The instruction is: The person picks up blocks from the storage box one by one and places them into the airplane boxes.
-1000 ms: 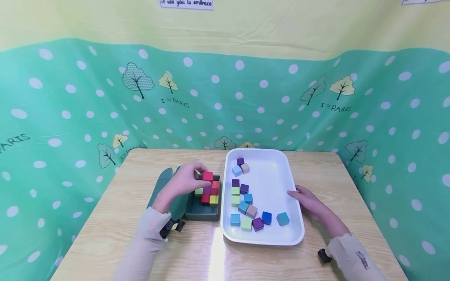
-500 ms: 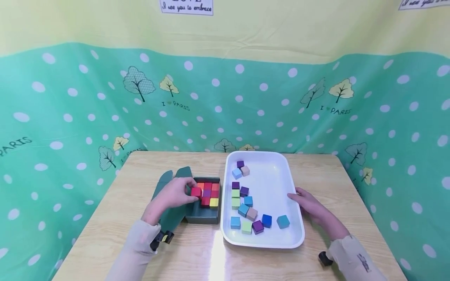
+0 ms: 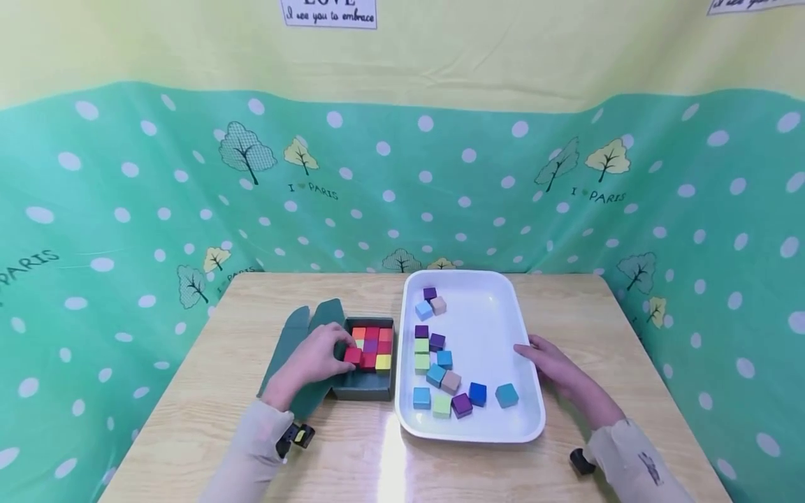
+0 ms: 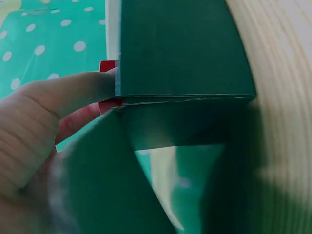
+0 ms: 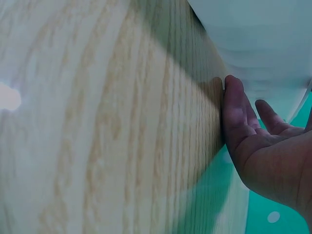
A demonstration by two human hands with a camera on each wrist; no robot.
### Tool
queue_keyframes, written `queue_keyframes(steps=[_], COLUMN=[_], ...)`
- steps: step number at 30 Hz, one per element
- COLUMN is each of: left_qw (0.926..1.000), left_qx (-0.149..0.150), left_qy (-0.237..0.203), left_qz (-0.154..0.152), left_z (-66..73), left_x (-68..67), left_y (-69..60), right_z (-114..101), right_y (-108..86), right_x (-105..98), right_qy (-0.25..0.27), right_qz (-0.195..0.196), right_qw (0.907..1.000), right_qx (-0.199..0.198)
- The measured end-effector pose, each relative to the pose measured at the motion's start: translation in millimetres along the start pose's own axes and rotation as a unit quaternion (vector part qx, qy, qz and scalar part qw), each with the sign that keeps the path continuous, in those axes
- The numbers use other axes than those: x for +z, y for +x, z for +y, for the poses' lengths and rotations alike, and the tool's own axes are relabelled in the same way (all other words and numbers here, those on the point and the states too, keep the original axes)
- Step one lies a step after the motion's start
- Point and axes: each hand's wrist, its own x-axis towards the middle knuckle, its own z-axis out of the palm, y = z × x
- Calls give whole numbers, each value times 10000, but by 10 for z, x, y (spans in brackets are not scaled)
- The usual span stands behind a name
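Box, head view, seems part filled, near end bare; left hand has its grip clamped on a red cube at the box's left edge; fifteen cubes remain in the tray; right hand touches its rim, clamped or not I cannot tell; sign reads "LOVE I see you to embrace", cloth "PARIS"; left wrist, box face unlettered; right wrist, fingers beside tray.

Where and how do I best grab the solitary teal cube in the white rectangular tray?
Probably pinch two opposite side faces of the teal cube, coming from above: its sides are flat, it stands apart, and the white rectangular tray has raised walls.
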Motion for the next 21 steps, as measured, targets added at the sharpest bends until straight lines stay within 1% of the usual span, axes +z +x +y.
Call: queue_keyframes(steps=[3,5,8,12,16,21], left_qw=[9998,9996,9991,9981,9971,9956], left_qx=[43,58,57,17,42,58], left_qy=[37,34,174,410,542,703], left_qz=[184,289,394,456,526,619], left_z=[-47,-69,-92,-101,-94,-132], left_x=[53,81,115,145,170,236], left_y=[0,2,11,17,12,22], right_z=[0,-5,-6,-15,-26,-3], right_y=[6,6,6,-2,-26,-20], right_x=[-7,-4,-4,-1,-2,5], right_qy=[-48,-20,-35,-11,-38,-3], right_qz=[-49,-42,-104,-66,-46,-10], right_qw=[10000,10000,9999,10000,10000,10000], right_qx=[-64,-35,-55,-19,-15,7])
